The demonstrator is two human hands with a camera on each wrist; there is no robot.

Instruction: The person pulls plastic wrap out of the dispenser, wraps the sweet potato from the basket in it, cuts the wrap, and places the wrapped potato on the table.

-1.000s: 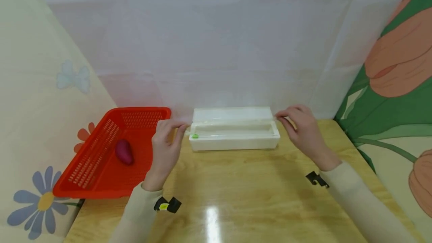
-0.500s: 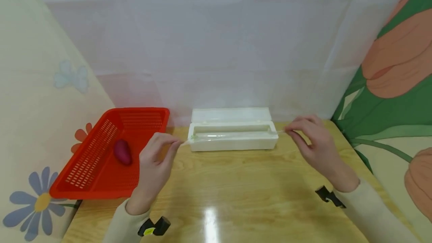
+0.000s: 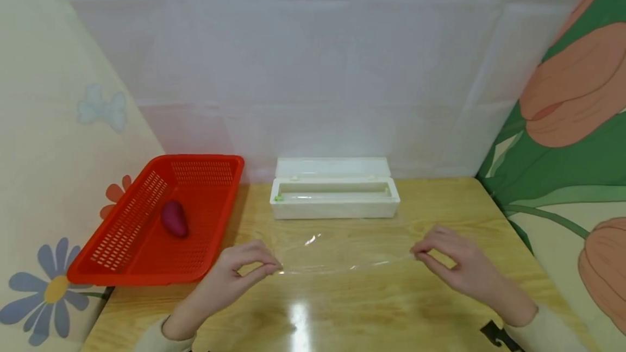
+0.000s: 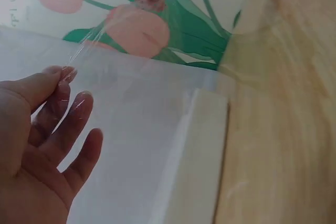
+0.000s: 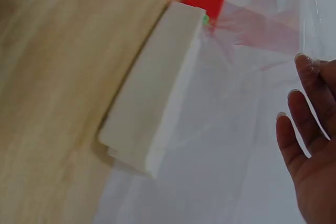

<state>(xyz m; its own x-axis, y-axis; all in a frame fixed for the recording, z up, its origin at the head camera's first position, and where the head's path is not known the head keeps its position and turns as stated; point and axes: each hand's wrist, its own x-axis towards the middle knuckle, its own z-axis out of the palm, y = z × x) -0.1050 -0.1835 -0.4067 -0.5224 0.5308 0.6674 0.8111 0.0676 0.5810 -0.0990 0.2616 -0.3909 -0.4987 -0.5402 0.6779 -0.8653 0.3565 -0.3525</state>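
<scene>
A clear sheet of plastic wrap (image 3: 337, 251) stretches from the white dispenser box (image 3: 335, 211) toward the front of the table. My left hand (image 3: 239, 273) pinches one corner between thumb and index finger, and my right hand (image 3: 459, 265) pinches the opposite corner. Between them the near edge sags slightly. The box's lid (image 3: 332, 167) stands raised against the back, and a small green piece (image 3: 279, 198) shows at its left end. In the left wrist view the film (image 4: 89, 51) runs taut from the fingertips; the other fingers are loosely spread.
A red plastic basket (image 3: 142, 276) stands on the left of the wooden table (image 3: 371, 314), holding a purple sweet-potato-shaped item (image 3: 174, 219). Behind the box hangs a white cloth (image 3: 323, 69), with flowered sheets at both sides.
Both hands have drawn back from the box toward the table's front, pulling the plastic wrap out with them. The box and basket have stayed in place.
</scene>
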